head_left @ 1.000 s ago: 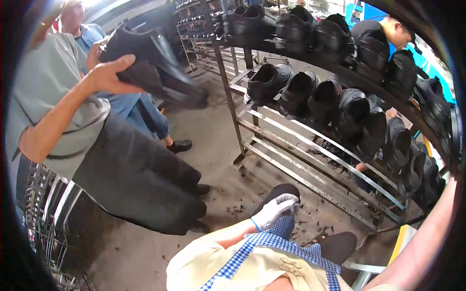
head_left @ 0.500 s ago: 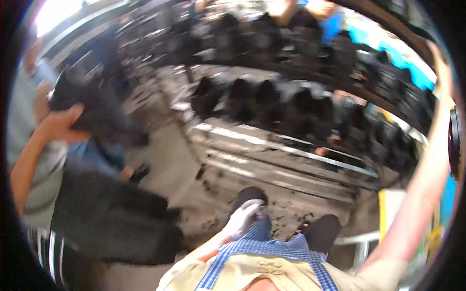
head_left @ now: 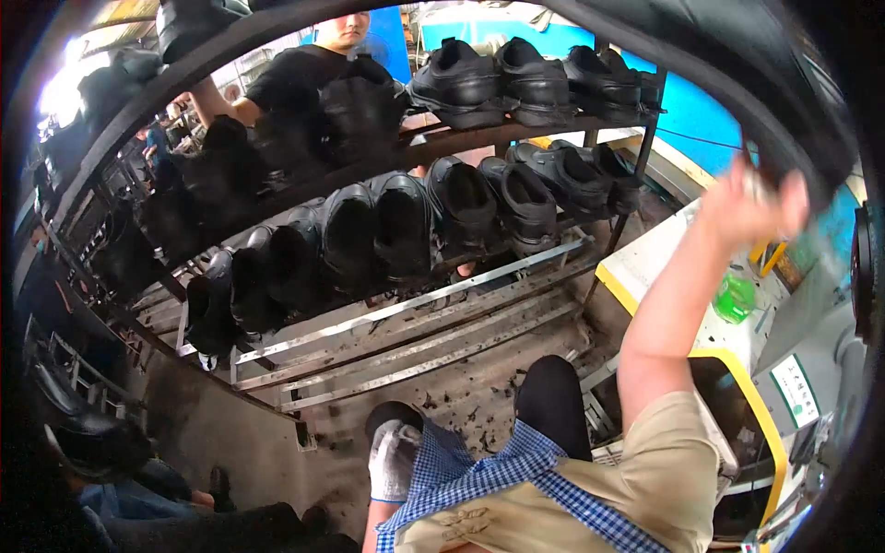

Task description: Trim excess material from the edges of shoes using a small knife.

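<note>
Workshop rack [head_left: 387,311] between nine and one o'clock already carries rows of black shoes [head_left: 401,230], while one shoe [head_left: 784,83], at two o'clock, is off it, seemingly gripped by the right hand [head_left: 751,207], apart from the gloved left hand [head_left: 394,458] near half past six, whose closure I cannot tell.

A white worktop with a yellow edge [head_left: 619,261] spreads at the right, bearing a translucent bright-green object [head_left: 735,298], perhaps a small container, though its form is unclear; a white rectangular label with green print [head_left: 795,390] sits on grey machinery nearby. Near the upper edge, a person in a black shirt [head_left: 293,76] appears beside a deep-blue panel [head_left: 394,44]. Small dark scraps [head_left: 452,413] litter the grey floor [head_left: 348,461].
</note>
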Tool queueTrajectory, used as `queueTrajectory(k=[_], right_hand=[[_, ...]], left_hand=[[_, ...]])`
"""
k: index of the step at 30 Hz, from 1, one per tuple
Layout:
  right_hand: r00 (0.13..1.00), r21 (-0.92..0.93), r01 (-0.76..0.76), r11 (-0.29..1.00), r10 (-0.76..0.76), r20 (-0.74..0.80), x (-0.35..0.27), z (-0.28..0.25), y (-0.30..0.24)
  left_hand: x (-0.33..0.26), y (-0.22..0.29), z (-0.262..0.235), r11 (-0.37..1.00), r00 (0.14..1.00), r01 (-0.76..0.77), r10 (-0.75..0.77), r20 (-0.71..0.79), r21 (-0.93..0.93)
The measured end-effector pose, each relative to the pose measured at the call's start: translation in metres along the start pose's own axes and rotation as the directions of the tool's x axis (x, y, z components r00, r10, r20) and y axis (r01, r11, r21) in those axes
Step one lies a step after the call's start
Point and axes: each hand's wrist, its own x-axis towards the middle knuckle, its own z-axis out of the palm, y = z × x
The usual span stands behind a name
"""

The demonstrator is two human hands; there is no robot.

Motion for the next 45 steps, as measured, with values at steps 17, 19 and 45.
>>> queueTrajectory(k=[17, 19, 45], right_hand=[[-0.155, -0.541, -0.458, 0.705, 0.536, 0.83, -0.291, -0.079, -0.05], [-0.277, -0.6, -0.481, 0.64, 0.539, 0.796, -0.289, -0.079, -0.052], [-0.011, -0.372, -0.398, 0.839, 0.401, 0.916, -0.286, -0.067, -0.075]], left_hand=[[0.062, 0.062, 0.099, 0.983, 0.954, -0.107, 0.059, 0.295, 0.148], [0.068, 0.062, 0.095, 0.974, 0.942, 0.199, -0.16, 0.294, -0.109], [0.015, 0.07, 0.115, 0.922, 0.951, -0.269, 0.209, 0.226, 0.28]])
